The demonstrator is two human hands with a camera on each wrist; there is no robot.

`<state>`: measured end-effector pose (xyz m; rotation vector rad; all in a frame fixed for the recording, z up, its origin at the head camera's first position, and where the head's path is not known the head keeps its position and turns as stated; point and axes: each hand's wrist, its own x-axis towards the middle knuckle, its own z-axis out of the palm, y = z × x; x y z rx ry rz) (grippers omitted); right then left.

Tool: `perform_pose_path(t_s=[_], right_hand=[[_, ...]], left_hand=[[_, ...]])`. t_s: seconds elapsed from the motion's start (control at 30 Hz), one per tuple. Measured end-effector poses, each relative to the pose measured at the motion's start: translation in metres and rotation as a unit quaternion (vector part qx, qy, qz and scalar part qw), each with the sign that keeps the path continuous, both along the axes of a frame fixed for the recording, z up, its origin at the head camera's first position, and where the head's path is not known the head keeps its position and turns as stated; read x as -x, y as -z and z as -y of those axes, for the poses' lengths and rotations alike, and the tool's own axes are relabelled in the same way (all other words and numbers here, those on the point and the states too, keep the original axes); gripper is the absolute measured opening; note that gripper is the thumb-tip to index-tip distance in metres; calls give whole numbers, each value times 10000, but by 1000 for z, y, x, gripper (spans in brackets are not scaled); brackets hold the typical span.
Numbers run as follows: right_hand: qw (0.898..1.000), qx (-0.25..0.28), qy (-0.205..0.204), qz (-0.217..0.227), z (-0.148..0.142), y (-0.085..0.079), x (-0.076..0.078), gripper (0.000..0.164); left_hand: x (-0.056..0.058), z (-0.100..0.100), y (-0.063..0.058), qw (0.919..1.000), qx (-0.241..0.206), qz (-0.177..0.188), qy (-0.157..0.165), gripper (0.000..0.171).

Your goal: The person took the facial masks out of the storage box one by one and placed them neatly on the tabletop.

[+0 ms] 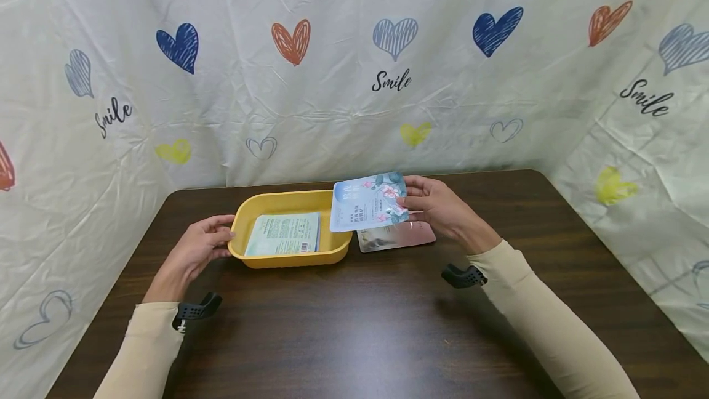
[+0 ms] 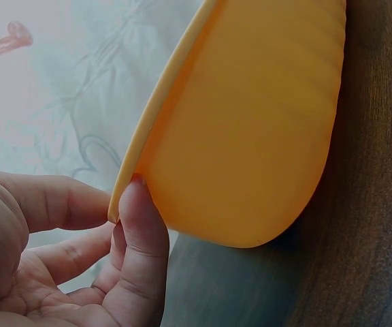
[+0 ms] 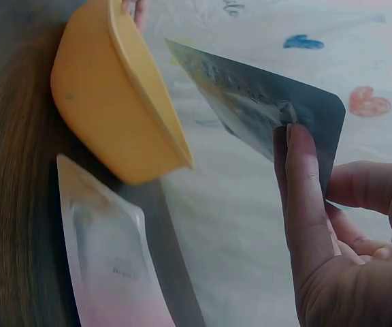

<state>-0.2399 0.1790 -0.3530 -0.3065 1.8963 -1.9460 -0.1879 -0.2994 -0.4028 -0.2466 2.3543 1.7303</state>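
Note:
A yellow plastic basket (image 1: 293,260) stands near the back of the table, with a pale green sheet mask packet (image 1: 282,234) lying flat inside. My left hand (image 1: 202,248) pinches its left rim between thumb and fingers, as the left wrist view shows closely. My right hand (image 1: 443,208) pinches the right edge of a light blue, flower-printed sheet mask packet (image 1: 365,202), held up over the basket's right end. On the table below it lies a pink packet (image 1: 401,237), partly hidden by the blue one; the right wrist view shows it beside the basket.
The dark wooden table (image 1: 343,325) ends just behind the basket. A white cloth (image 1: 332,91) with printed hearts hangs behind it and along both sides. Each wrist bears a black band (image 1: 199,310).

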Motion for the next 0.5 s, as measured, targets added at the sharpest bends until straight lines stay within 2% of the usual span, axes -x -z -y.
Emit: perform_pose_path(t_s=[0.5], right_hand=[[9992, 111, 374, -9, -44, 7, 2, 56]], left_hand=[[0, 1, 2, 10000, -77, 24, -16, 58]])
